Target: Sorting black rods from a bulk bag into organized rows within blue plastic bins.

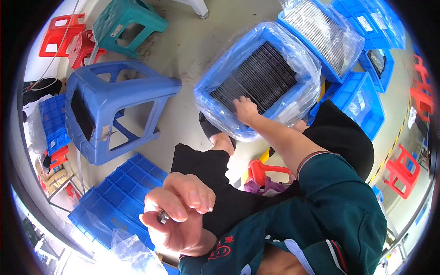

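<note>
My left hand [179, 211] is raised in front of my body, its fingers curled. A small round, shiny metal piece [162, 217] is pinched between its thumb and fingers. My right hand [246, 110] reaches down into a blue crate [210, 75] lined with clear plastic film. Closely packed rows of small dark parts [259, 73] fill the crate's middle. The bent right fingers touch the near left edge of these rows; whatever is between the fingertips is hidden.
A second lined crate [284, 16] holds rows of silvery parts. More blue crates [366, 107] stand at the right. On the left is a blue stool [98, 87] with a dark pad, and below it a compartmented blue tray [117, 195]. A green stool [128, 20] stands behind.
</note>
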A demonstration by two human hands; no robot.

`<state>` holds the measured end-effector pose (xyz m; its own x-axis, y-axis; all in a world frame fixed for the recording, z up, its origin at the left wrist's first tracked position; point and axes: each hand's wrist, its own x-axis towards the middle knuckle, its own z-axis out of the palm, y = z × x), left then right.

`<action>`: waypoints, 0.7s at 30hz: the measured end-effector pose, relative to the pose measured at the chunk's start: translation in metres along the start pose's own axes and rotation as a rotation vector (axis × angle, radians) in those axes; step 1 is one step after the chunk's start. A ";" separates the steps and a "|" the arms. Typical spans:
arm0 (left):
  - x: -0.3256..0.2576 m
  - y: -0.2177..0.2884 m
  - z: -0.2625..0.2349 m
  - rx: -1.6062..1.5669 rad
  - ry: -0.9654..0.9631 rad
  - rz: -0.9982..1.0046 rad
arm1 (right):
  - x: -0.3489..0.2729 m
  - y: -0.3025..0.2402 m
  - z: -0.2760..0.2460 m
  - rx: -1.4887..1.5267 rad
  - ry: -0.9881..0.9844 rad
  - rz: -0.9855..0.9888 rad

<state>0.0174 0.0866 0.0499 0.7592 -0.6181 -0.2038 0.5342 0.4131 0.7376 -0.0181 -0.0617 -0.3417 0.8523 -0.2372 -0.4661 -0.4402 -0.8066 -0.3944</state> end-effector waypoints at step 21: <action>-0.001 -0.002 0.010 0.028 -0.024 -0.015 | -0.005 0.002 0.000 0.027 -0.095 -0.115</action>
<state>0.0114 0.0795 0.0551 0.7419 -0.6402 -0.1992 0.5342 0.3849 0.7527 -0.0235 -0.0622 -0.3402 0.8676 -0.0905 -0.4890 -0.3494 -0.8107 -0.4698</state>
